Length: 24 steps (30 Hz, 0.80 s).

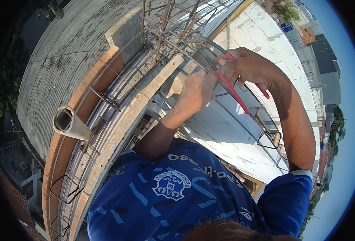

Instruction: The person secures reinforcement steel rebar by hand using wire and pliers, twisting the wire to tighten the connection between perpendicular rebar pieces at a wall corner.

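Observation:
My right hand (247,66) is closed around red-handled pincers (233,93). Their dark metal jaws sit against the crossing bars of the rebar cage (169,34) at its upper end, and the two handles are spread apart. Close beside one handle is my left hand (195,90), its fingers curled in at a long steel bar of the cage. Whatever those fingers grip is hidden behind the hand. A wooden board (161,76) runs along the near side of the formwork, just left of my left hand.
A curved formwork channel with an outer wooden board (67,116) holds rebar and stirrups (105,98). A hollow pipe (67,122) sticks up from it. Corrugated roofing (61,60) lies left. At right are a white block wall (266,44) and another stirrup (269,139). Buildings stand far below.

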Available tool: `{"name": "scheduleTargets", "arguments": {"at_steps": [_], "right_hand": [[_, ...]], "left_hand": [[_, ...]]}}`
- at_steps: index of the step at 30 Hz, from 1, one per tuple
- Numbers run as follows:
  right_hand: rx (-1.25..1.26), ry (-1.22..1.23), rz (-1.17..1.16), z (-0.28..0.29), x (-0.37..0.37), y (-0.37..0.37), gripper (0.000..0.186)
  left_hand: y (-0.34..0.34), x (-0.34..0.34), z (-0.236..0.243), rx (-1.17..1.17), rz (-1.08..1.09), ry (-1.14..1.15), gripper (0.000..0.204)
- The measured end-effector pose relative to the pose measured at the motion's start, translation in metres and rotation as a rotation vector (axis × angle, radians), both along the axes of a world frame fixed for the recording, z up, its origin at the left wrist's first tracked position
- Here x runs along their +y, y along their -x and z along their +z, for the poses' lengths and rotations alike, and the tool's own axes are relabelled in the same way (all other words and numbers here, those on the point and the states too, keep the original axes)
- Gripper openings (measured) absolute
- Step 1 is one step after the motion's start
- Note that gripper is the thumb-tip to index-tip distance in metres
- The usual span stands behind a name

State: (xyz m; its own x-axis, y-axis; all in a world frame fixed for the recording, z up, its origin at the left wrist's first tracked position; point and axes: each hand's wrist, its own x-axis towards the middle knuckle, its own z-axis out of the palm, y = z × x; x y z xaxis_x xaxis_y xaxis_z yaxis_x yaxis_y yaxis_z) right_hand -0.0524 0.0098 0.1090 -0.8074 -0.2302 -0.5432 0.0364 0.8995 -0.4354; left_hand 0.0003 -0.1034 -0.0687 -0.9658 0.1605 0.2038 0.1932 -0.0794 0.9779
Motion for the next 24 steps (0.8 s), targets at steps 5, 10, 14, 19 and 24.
{"name": "scheduleTargets", "arguments": {"at_steps": [5, 10, 14, 19, 24], "right_hand": [[-0.018, -0.03, 0.018, 0.006, -0.004, -0.001, 0.038], [0.006, -0.069, 0.044, 0.003, -0.007, -0.001, 0.046], [-0.009, 0.002, 0.079, 0.005, -0.005, -0.007, 0.049], [-0.041, 0.072, 0.276, 0.01, -0.008, -0.008, 0.052], [-0.04, -0.014, 0.183, 0.01, -0.007, -0.003, 0.048]], "left_hand": [[0.0, -0.001, -0.004, 0.009, -0.002, 0.026, 0.039], [0.0, -0.001, 0.001, -0.056, -0.024, 0.054, 0.036], [-0.001, -0.001, 0.007, -0.057, -0.021, 0.012, 0.034], [0.0, -0.002, -0.004, 0.076, -0.021, 0.064, 0.033], [-0.008, -0.007, 0.006, 0.046, -0.025, -0.057, 0.039]]}}
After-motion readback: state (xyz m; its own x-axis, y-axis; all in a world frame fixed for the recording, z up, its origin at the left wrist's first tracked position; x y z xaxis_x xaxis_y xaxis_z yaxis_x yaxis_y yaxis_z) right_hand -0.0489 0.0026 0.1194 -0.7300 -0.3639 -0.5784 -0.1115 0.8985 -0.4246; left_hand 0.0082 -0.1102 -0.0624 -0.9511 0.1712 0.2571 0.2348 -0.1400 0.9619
